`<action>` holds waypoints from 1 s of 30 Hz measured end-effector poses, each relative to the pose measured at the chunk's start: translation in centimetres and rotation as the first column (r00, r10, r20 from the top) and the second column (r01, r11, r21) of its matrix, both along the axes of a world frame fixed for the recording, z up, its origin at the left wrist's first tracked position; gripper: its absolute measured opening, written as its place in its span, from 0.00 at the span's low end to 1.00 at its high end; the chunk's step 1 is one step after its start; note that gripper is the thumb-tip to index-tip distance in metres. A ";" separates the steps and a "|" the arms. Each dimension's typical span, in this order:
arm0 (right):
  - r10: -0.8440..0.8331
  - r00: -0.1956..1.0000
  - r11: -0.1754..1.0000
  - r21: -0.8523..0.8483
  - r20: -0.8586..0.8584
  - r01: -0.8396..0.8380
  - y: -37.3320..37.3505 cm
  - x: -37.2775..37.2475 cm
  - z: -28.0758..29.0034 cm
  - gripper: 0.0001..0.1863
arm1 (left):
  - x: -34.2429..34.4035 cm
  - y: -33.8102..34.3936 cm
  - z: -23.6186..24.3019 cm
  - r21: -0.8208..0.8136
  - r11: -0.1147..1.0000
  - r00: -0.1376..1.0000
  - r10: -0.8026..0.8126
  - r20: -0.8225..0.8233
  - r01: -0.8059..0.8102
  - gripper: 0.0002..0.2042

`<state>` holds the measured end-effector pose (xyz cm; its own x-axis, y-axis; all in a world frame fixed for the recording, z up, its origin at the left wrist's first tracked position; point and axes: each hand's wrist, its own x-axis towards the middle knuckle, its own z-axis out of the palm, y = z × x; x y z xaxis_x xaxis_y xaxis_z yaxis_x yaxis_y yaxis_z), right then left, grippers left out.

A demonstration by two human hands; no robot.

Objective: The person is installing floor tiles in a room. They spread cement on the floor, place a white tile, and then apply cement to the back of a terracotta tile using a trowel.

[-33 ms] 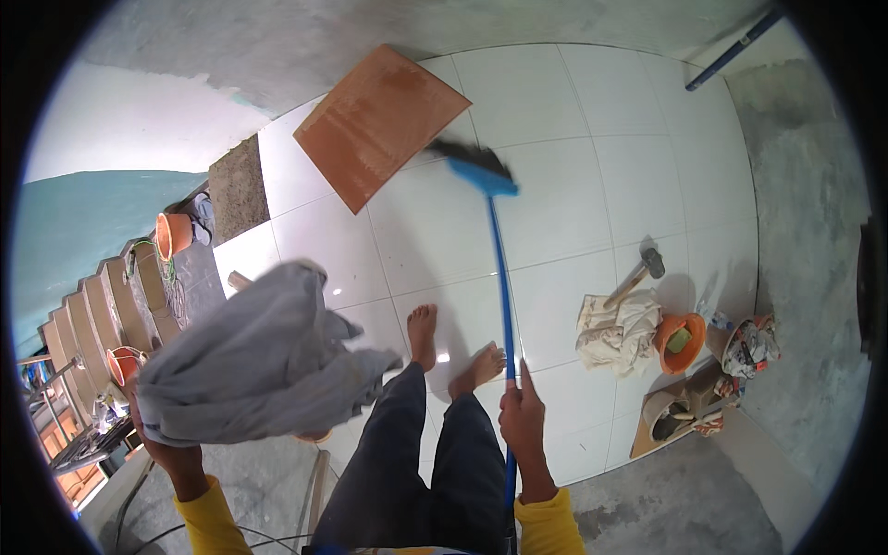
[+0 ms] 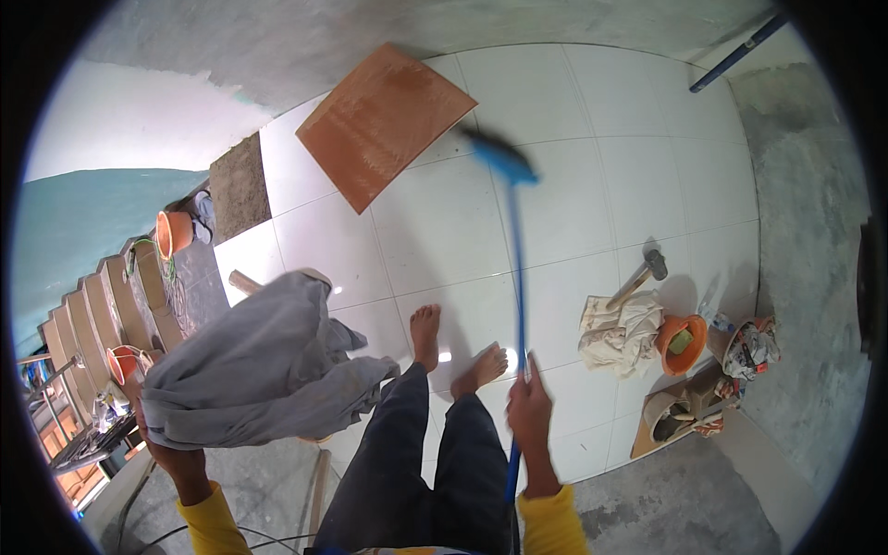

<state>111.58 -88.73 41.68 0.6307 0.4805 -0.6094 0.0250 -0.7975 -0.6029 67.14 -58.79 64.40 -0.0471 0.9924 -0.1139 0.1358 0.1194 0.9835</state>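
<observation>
My right hand [image 2: 529, 407] is closed round the blue handle of a broom [image 2: 520, 268]. The broom's blue head, with dark bristles, is blurred over the white tiles. It lies just right of a dusty reddish-brown square slab [image 2: 384, 125], which looks like a tile turned face down. At the left, my left hand [image 2: 176, 462] grips a large grey cloth [image 2: 264, 370] by its near left edge. The bunched cloth hangs above the floor and hides part of my fingers.
My bare feet stand on white floor tiles [image 2: 444, 240]. On the right are a mallet [image 2: 655, 265], a cream cloth [image 2: 622, 333], an orange bucket [image 2: 683, 344] and a grey bucket [image 2: 668, 416]. Steps [image 2: 120, 296] and another orange bucket [image 2: 173, 235] are at left. A blue pole [image 2: 740, 51] leans far right.
The broom head has swung right, away from the slab's edge, and my right hand has shifted slightly right with the handle. The grey cloth has sunk a little in my left hand.
</observation>
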 end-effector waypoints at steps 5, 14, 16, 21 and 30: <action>-0.065 0.992 0.998 0.012 0.109 0.064 15.5 15.5 -9.5 0.18 | -2.4 -0.5 -2.4 -0.191 0.981 0.996 -0.007 0.088 0.024 0.23; 0.331 0.914 0.941 -0.146 0.233 -0.304 27.8 12.0 -14.4 0.23 | -3.8 -4.2 -5.5 -0.285 0.954 0.996 0.088 -0.017 -0.089 0.24; 0.369 0.882 0.929 -0.133 0.295 -0.344 22.6 8.9 -15.2 0.27 | -2.5 -4.7 -5.5 -0.296 0.946 0.991 0.137 -0.008 -0.133 0.23; 0.413 0.905 0.911 -0.036 0.106 -0.412 7.5 0.5 -6.2 0.29 | -2.5 -7.5 -4.7 -0.282 0.942 0.982 0.190 0.008 -0.180 0.23; -0.015 0.992 0.999 0.042 0.126 0.009 14.7 26.3 -11.5 0.18 | 0.1 -9.0 -4.4 -0.279 0.934 0.971 0.239 0.015 -0.225 0.25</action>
